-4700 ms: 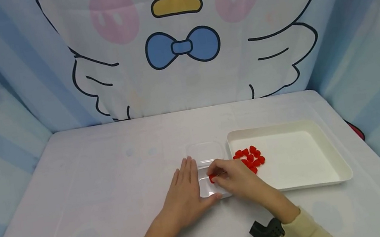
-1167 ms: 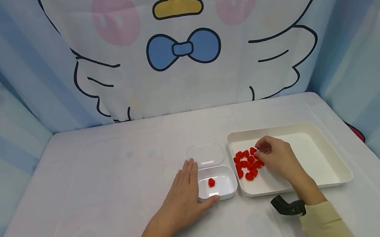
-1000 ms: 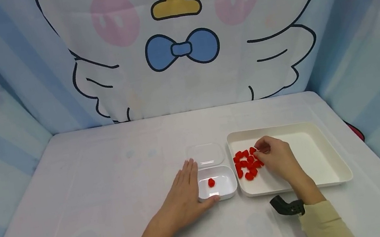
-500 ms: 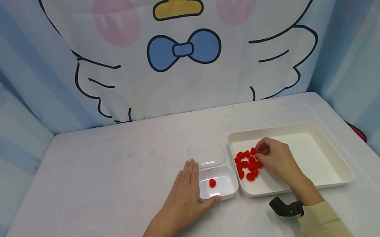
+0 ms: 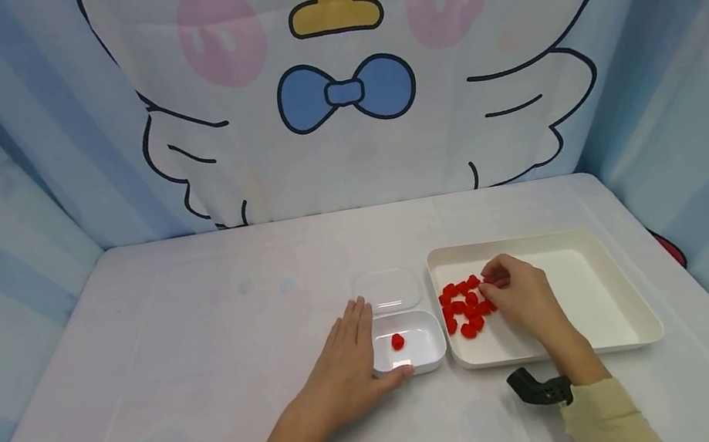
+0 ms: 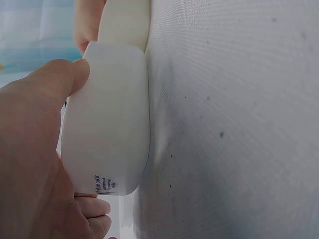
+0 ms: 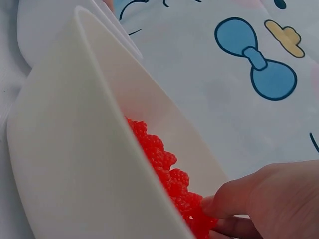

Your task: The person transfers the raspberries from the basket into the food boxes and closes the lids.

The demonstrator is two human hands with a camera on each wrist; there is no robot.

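Note:
My left hand [image 5: 341,376] lies along the left side of a small white plastic container [image 5: 428,353], its fingers straight and its thumb at the front rim. One red raspberry [image 5: 398,341] sits inside that container. In the left wrist view the thumb rests on the edge of the container [image 6: 107,119], which has small blue print on its wall. My right hand [image 5: 521,299] reaches into a cream tray [image 5: 591,291], at the right edge of a cluster of several raspberries [image 5: 471,303]. In the right wrist view its thumb and finger pinch a bumpy red raspberry [image 7: 208,219].
A clear lid [image 5: 390,291] lies right behind the container. The tray stands close against the container's right side. Around the white table hang blue patterned curtains [image 5: 3,311], with a cartoon cloth [image 5: 357,150] at the back.
The right hand has gone from the container to the raspberries in the tray, leaving one raspberry in the container. Over the last second it has barely moved. The left hand stays at the container.

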